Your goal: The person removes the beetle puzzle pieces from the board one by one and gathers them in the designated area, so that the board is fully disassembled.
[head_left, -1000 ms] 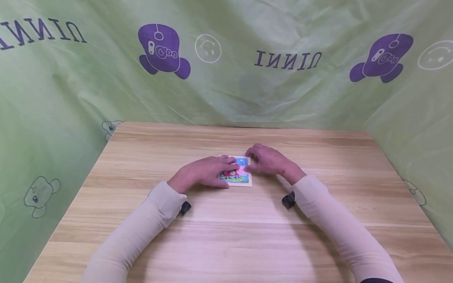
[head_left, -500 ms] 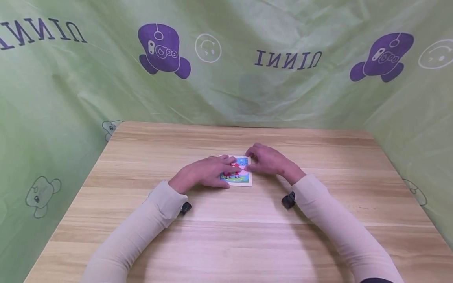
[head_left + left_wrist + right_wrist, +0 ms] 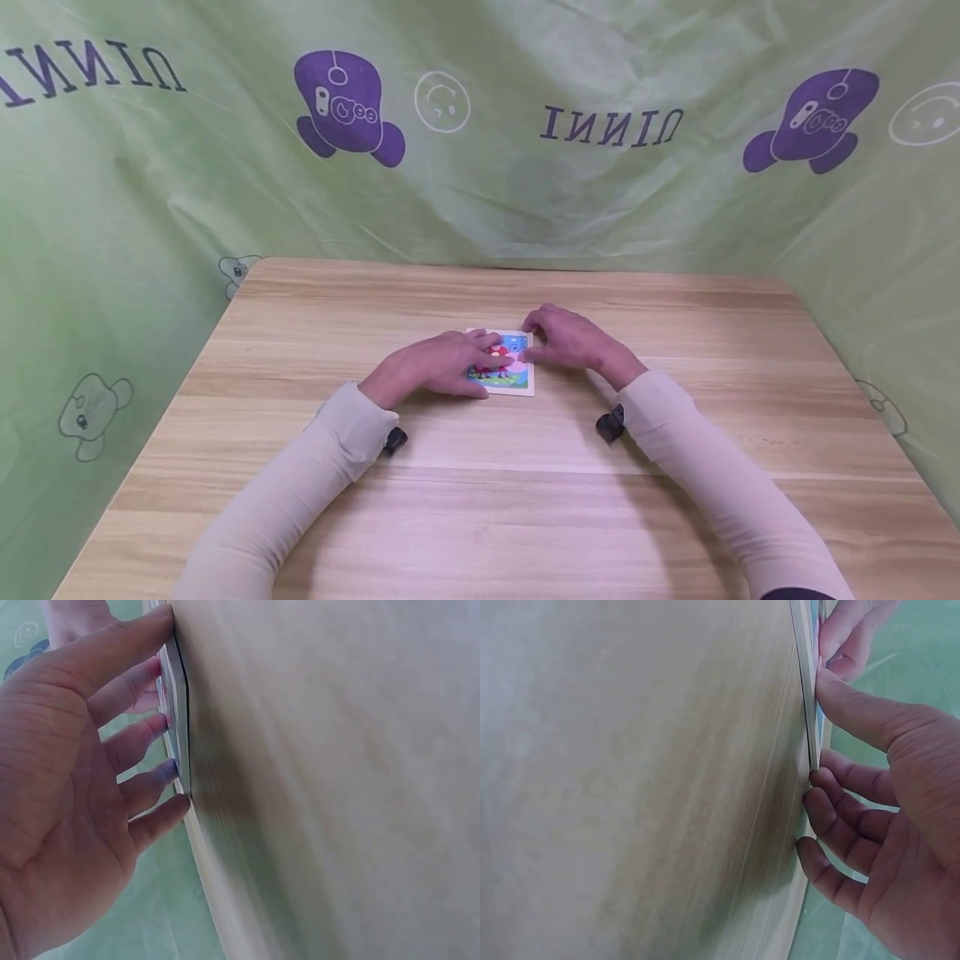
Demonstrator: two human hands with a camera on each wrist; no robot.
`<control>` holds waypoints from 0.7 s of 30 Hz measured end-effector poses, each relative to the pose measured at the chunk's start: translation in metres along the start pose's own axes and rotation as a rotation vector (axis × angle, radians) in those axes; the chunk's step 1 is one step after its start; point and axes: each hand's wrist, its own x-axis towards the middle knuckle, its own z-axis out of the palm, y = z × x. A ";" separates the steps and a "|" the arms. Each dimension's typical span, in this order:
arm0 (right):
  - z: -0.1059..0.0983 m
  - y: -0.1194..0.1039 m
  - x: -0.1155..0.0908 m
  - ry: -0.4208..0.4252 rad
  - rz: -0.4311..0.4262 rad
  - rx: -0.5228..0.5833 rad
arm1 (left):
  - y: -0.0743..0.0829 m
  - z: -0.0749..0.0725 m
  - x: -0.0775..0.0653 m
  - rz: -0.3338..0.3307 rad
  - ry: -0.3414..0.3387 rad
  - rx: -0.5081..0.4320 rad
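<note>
A small flat square picture board [image 3: 517, 380] lies on the table, with a cream border and a red cartoon figure on blue and green. My left hand [image 3: 448, 363] covers its left part, fingers spread across the picture and thumb at the near edge. The left wrist view shows the fingertips on the board's face and edge [image 3: 181, 697]. On the other side, my right hand [image 3: 573, 340] rests its thumb [image 3: 847, 701] on the picture close to the left fingertips. Its other fingers lie loosely bent at the board's right edge and on the table. Part of the picture is hidden.
The light wooden table [image 3: 480, 500] extends all around the board. Behind it and at both sides hangs a green printed cloth [image 3: 480, 208]. A small black device sits under each sleeve cuff, one by the left wrist [image 3: 394, 440], the other by the right wrist [image 3: 611, 423].
The left index fingertip has slid slightly right across the picture, toward the right thumb. The board and the right hand stay nearly in place.
</note>
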 end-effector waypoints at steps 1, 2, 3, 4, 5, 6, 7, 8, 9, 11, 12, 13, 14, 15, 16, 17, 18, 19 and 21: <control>0.000 0.000 0.000 -0.001 0.002 0.002 | 0.000 0.000 0.000 -0.002 -0.002 -0.002; 0.001 0.000 0.000 -0.001 0.004 0.005 | 0.000 0.000 -0.001 -0.004 -0.003 -0.002; 0.001 0.000 0.000 -0.001 0.004 0.005 | 0.001 0.001 -0.001 -0.006 -0.003 -0.002; 0.001 0.000 0.000 0.000 0.006 0.005 | 0.001 0.001 -0.001 -0.009 -0.003 -0.001; 0.002 -0.001 0.000 0.003 0.005 0.005 | 0.001 0.001 -0.001 -0.012 -0.003 0.001; 0.002 -0.001 -0.001 0.006 0.005 0.004 | 0.001 0.001 -0.001 -0.014 -0.004 0.003; 0.002 -0.001 -0.001 0.009 0.004 0.002 | 0.001 0.000 -0.001 -0.014 -0.004 0.007; 0.002 -0.001 -0.002 0.012 0.003 -0.003 | 0.002 0.000 -0.001 -0.016 -0.003 0.011; 0.002 -0.002 -0.002 0.013 0.001 -0.009 | 0.002 0.000 -0.001 -0.015 -0.003 0.014; 0.002 -0.004 -0.003 0.014 -0.013 -0.020 | 0.002 0.000 -0.001 -0.016 -0.004 0.017; 0.002 -0.005 -0.004 0.015 -0.022 -0.027 | 0.002 0.000 -0.001 -0.015 -0.004 0.019; 0.001 -0.006 -0.004 0.015 -0.031 -0.035 | 0.003 0.000 -0.001 -0.015 -0.003 0.019; 0.001 -0.007 -0.004 0.014 -0.039 -0.041 | 0.003 0.000 -0.001 -0.016 -0.003 0.018; 0.001 -0.007 -0.004 0.013 -0.046 -0.047 | 0.003 0.000 -0.001 -0.018 -0.003 0.019; 0.001 -0.008 -0.004 0.012 -0.052 -0.050 | 0.003 0.000 -0.001 -0.022 -0.004 0.018; 0.001 -0.009 -0.004 0.010 -0.055 -0.054 | 0.003 0.000 -0.001 -0.025 -0.006 0.018; 0.001 -0.010 -0.005 0.009 -0.055 -0.059 | 0.003 0.000 -0.001 -0.027 -0.006 0.017; 0.001 -0.010 -0.005 0.008 -0.055 -0.062 | 0.004 0.000 -0.001 -0.030 -0.006 0.016; 0.001 -0.012 -0.006 0.008 -0.059 -0.071 | 0.004 0.000 -0.001 -0.030 -0.006 0.016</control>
